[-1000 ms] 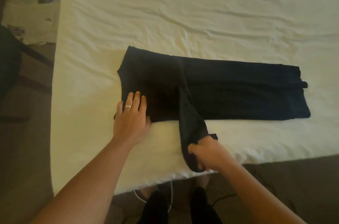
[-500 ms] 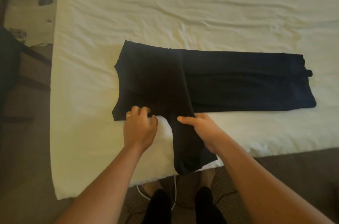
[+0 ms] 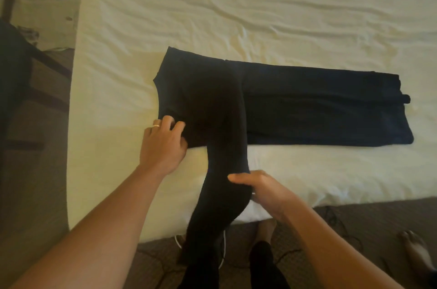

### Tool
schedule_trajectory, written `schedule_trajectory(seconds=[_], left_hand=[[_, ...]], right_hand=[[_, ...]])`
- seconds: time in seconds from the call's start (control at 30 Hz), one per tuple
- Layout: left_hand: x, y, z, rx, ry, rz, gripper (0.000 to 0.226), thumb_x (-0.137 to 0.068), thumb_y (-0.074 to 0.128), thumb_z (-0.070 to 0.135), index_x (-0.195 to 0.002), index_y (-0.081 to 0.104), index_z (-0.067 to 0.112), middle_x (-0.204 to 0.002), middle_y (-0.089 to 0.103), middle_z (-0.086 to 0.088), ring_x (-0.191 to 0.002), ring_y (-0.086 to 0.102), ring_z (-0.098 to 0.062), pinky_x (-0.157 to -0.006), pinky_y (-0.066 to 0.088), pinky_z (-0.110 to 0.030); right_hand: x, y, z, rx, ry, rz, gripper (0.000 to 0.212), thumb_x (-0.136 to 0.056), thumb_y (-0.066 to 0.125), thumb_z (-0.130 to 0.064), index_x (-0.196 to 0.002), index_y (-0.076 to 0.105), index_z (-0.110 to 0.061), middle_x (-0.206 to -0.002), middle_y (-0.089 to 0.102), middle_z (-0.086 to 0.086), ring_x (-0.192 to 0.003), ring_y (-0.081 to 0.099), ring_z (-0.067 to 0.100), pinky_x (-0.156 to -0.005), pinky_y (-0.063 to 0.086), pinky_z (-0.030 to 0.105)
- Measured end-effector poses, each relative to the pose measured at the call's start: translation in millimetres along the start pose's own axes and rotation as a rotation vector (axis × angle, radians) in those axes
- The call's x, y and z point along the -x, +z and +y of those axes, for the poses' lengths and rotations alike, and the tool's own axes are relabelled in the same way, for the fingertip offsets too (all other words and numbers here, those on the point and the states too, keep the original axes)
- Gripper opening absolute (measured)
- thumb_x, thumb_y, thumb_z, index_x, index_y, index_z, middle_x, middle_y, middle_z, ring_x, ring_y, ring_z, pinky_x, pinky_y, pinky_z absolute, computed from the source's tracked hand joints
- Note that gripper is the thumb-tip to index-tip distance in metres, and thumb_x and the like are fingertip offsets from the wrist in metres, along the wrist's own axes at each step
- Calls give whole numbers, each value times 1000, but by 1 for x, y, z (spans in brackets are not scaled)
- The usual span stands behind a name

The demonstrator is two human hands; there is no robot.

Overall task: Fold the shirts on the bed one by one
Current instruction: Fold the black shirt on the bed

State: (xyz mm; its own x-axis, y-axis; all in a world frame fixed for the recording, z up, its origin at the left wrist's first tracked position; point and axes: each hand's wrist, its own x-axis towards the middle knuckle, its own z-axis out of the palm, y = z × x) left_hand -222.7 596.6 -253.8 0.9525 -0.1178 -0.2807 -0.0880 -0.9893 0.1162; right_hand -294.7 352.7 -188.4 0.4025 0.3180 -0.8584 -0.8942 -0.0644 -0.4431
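Since half a second before, my right hand [image 3: 264, 190] had slid down the sleeve [image 3: 224, 170], which now hung longer over the bed's [image 3: 307, 16] near edge, its end past the mattress above the floor [image 3: 354, 225]. My right grip was clamped on that sleeve, thumb on top. My left hand [image 3: 163, 144] had stayed at the shirt's [image 3: 319, 104] near-left corner, fingers curled, pinching the hem. The shirt lay folded lengthwise across the sheet, close to the near edge, with wide bare sheet beyond it and to its left.
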Motion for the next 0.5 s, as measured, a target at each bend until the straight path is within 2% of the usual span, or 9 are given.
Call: schedule_trajectory(seconds=[0.03,0.1,0.2,0.27,0.33,0.4,0.43,0.5], left_hand=[[-1,0,-1,-5,11,-16,39,-98,54,30,-136,57,19,-134,50,-7,-120,49,-34,-94,45,-47],[-3,-1,-4,-5,23,-47,41,-100,51,31,-140,53,20,-140,47,-6,-125,47,-34,-98,44,-47],[-6,-3,-5,13,23,-77,41,-101,50,31,-140,53,20,-140,47,-6,-124,46,-36,-97,45,-48],[-8,-5,-5,13,30,-88,40,-101,50,31,-139,54,19,-139,48,-7,-123,46,-37,-96,45,-48],[-9,-6,-5,22,27,-102,41,-101,48,32,-140,53,20,-140,47,-6,-124,46,-35,-97,46,-47],[-9,-5,-4,28,20,-97,42,-102,47,34,-142,52,21,-143,47,-5,-126,47,-33,-98,47,-45],[-8,-4,-4,29,17,-87,42,-102,47,34,-142,53,21,-143,47,-5,-126,47,-33,-99,47,-44],[-5,-1,-3,37,6,-49,42,-101,49,35,-141,54,20,-141,49,-5,-126,48,-32,-100,45,-45]], right_hand=[[1,6,3,46,25,-4,14,-92,67,-27,-103,71,-18,-104,75,-5,-91,71,1,-88,54,18],[-1,16,14,6,66,-35,18,-94,64,-20,-110,70,-15,-112,75,2,-105,71,14,-103,51,32],[3,24,30,-294,57,-133,34,-97,54,-14,-128,62,-4,-125,69,15,-117,66,31,-103,51,45],[3,24,40,-429,96,-176,40,-97,51,-16,-134,59,-2,-126,68,18,-117,65,34,-95,54,45],[-1,22,51,-230,172,-60,35,-98,54,-15,-131,60,-5,-113,72,11,-103,70,28,-80,58,34],[-7,16,64,182,166,131,28,-98,60,-12,-126,61,-12,-101,69,-4,-91,67,12,-65,52,16],[-9,13,67,333,125,176,30,-97,61,-14,-127,59,-17,-103,67,-9,-96,66,9,-63,48,13],[-15,9,73,437,98,186,30,-98,62,-24,-127,57,-26,-113,65,-10,-108,63,11,-67,43,11]])
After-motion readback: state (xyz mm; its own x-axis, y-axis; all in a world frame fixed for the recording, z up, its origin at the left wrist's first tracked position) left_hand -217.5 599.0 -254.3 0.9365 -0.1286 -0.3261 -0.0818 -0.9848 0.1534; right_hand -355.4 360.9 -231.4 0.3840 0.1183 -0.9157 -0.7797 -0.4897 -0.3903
